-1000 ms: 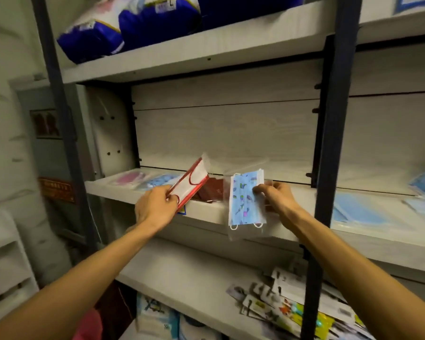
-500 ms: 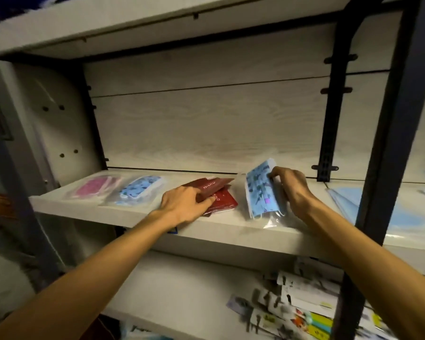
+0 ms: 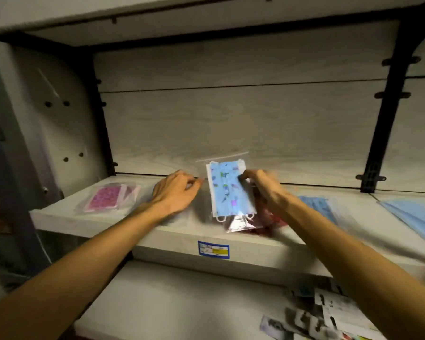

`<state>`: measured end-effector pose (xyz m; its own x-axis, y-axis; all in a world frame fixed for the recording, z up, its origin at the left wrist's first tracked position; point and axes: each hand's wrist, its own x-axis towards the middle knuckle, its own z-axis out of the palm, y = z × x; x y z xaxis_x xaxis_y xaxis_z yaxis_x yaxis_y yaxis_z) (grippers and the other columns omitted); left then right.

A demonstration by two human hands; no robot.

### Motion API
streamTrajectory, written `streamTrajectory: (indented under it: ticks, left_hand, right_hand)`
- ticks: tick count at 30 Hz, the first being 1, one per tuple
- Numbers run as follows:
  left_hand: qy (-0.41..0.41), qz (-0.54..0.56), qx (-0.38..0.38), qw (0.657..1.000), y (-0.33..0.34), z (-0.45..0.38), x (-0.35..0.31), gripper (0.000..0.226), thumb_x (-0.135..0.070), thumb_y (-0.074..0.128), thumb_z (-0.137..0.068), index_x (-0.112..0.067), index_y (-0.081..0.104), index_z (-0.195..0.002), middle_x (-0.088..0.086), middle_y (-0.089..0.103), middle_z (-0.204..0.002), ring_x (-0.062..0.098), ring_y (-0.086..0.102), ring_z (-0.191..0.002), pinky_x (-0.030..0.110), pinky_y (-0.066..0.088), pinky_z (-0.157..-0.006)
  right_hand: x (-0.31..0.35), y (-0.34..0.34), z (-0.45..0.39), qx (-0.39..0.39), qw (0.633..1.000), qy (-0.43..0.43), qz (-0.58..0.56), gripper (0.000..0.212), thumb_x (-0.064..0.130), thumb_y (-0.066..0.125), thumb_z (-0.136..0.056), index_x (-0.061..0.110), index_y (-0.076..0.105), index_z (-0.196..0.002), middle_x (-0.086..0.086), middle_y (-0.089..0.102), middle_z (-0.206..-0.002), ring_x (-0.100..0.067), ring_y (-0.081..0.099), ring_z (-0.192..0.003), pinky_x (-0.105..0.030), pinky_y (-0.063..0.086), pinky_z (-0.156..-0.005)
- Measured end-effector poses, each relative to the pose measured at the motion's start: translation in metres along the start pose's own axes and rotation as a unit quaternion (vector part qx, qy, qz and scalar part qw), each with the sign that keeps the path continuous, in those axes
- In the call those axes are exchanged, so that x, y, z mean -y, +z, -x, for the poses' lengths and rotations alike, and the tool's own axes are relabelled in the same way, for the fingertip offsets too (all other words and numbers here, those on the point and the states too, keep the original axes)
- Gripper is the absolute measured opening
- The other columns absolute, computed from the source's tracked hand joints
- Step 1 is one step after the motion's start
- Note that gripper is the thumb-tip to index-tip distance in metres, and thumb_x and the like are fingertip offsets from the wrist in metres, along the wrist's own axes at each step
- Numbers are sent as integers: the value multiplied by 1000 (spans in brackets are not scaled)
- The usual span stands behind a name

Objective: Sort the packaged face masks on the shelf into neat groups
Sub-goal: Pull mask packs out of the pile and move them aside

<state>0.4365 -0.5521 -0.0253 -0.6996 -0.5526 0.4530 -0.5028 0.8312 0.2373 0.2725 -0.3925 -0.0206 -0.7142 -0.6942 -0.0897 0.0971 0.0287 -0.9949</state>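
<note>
Pinching a clear-bagged, blue cartoon-print mask pack [image 3: 230, 190], the right hand [image 3: 261, 186] tilts it; left hand [image 3: 176, 192] loosely curled.

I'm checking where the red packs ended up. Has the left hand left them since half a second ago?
Yes. The left hand has shifted left along the shelf, off the red packs, toward the pink mask pack.

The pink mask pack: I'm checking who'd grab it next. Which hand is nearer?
Left. The left hand is just right of the pink mask pack; the right hand is farther right, holding the blue patterned pack.
</note>
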Motion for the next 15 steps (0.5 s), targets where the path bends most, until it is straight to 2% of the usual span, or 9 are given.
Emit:
streamTrajectory:
  ticks: [2, 3, 5, 7, 9, 10, 12, 13, 15]
  left_hand:
    - [-9, -16, -4, 1000, -6, -4, 36, 41, -43, 38, -105, -21, 70, -91, 6, 65, -117, 30, 63, -105, 39, 52, -88]
    - [-14, -23, -10, 1000, -8, -7, 53, 37, -36, 38, -105, -21, 71, -103, 5, 64, -123, 29, 62, -110, 38, 51, -91]
    - [-29, -26, -30, 999, -11, -11, 81, 34, -31, 38, -105, -20, 68, -117, 4, 63, -130, 27, 61, -115, 37, 49, -91]
    - [-45, -8, -50, 998, -13, -12, 104, 33, -32, 40, -105, -20, 63, -125, 3, 62, -133, 27, 60, -116, 37, 48, -90]
    - [-53, 29, -62, 996, -14, -11, 121, 37, -34, 43, -104, -22, 54, -137, 1, 61, -138, 26, 60, -119, 37, 49, -93]
    - [-51, 40, -63, 996, -15, -10, 128, 41, -36, 44, -104, -22, 50, -142, 0, 60, -140, 27, 59, -121, 38, 48, -96]
    - [-26, 16, -39, 999, -18, -8, 140, 49, -44, 43, -105, -19, 45, -147, 4, 56, -146, 29, 55, -128, 39, 44, -103]
    - [-11, -6, -17, 1000, -17, -6, 142, 53, -48, 41, -105, -19, 43, -149, 6, 53, -149, 29, 53, -132, 39, 41, -106]
    - [6, -27, 29, 999, -16, -2, 143, 62, -57, 35, -104, -18, 40, -152, 8, 46, -155, 28, 47, -137, 40, 36, -112]
  right_hand:
    - [-5, 34, -9, 17, 1000, 14, 2, 50, 23, 65, -80, 2, 52, -123, -22, 74, -95, -36, 74, -76, -49, 59, -61]
    - [-6, 50, -12, 26, 999, 33, -9, 49, 23, 65, -79, 7, 50, -122, -24, 74, -99, -40, 75, -79, -52, 58, -61]
    - [-3, 78, -19, 29, 999, 42, 4, 43, 22, 66, -80, 8, 53, -118, -25, 74, -100, -43, 75, -83, -49, 58, -59]
    - [-2, 102, -29, 3, 999, -2, 53, 29, 15, 67, -84, -3, 62, -107, -26, 72, -100, -42, 73, -87, -45, 59, -63]
    - [-5, 121, -38, -10, 994, -36, 105, 15, 11, 65, -89, -4, 66, -90, -25, 70, -93, -36, 68, -78, -39, 53, -67]
    - [-8, 128, -43, -14, 988, -51, 147, 14, 12, 66, -90, -1, 67, -84, -21, 67, -85, -30, 62, -72, -36, 48, -64]
    - [-12, 136, -50, -41, 959, -87, 267, 22, 20, 70, -87, 7, 66, -71, -11, 59, -70, -22, 53, -60, -29, 40, -56]
    - [-14, 138, -52, -57, 939, -101, 322, 26, 25, 72, -87, 8, 66, -68, -9, 60, -69, -22, 54, -60, -29, 39, -55]
    - [-17, 140, -54, -75, 900, -107, 415, 33, 39, 72, -87, 7, 71, -82, -10, 68, -82, -26, 65, -75, -33, 47, -62]
